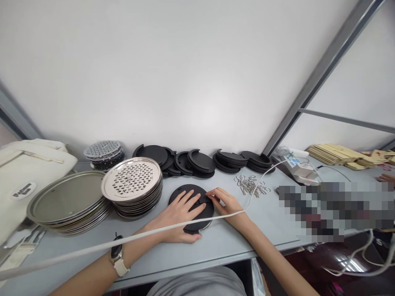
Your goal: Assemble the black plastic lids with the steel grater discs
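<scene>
Lying beneath the left hand (pixel 181 211), black disc (pixel 202 222).

The disc (pixel 205 211) is black; the grater plate (pixel 132 179) is dark-speckled silver.

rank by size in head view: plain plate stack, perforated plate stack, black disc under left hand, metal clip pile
1. Plain plate stack
2. Perforated plate stack
3. Black disc
4. Metal clip pile
</scene>
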The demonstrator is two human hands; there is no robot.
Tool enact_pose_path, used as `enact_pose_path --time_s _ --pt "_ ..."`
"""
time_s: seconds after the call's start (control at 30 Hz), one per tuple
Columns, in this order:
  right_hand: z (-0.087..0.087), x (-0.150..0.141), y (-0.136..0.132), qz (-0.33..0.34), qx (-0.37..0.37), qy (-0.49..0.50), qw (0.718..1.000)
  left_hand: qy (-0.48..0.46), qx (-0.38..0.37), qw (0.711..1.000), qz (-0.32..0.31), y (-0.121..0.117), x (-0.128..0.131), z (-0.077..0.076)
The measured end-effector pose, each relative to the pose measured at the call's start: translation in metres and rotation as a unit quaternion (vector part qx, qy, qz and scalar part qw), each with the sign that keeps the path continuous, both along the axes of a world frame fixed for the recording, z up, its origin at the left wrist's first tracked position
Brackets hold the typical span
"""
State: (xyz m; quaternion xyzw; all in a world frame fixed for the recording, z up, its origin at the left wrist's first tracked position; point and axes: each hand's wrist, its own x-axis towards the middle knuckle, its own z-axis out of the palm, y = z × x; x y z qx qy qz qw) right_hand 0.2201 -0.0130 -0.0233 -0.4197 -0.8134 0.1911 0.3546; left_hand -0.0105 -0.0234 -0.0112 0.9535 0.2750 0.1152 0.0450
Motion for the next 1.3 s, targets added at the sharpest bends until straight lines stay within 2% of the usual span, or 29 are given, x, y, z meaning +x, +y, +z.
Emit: enact_pose_path --time_s 0.27,0.57,0.87,1.03,1.3 --pt "-0.0012 0.0011 0.0007 -0.01 0.003 0.004 1.0 0.0 0.003 1.0 -0.001 0.0006 -0.0004 -0.0019" --pt "0.0057 -0.0015 -0.0039 -0.004 -0.006 0.003 1.0 -0.001 0.006 1.0 -0.001 0.0001 -0.0002 -0.0004" --pt "0.0006 0.0012 -0.003 0.003 -0.005 0.007 1.0 -0.001 0.003 1.0 -0.001 0.0002 -0.0005 -0.0008" --pt "-0.0014 0.0027 -0.0026 -0.012 -0.025 0.013 1.0 0.001 0.001 1.0 0.001 0.0002 -0.0001 -0.0007" --pt "0.0052 -0.0001 -0.0041 -0.004 -0.053 0.045 0.998 0.002 -0.003 1.0 0.005 0.0002 0.0005 0.0008"
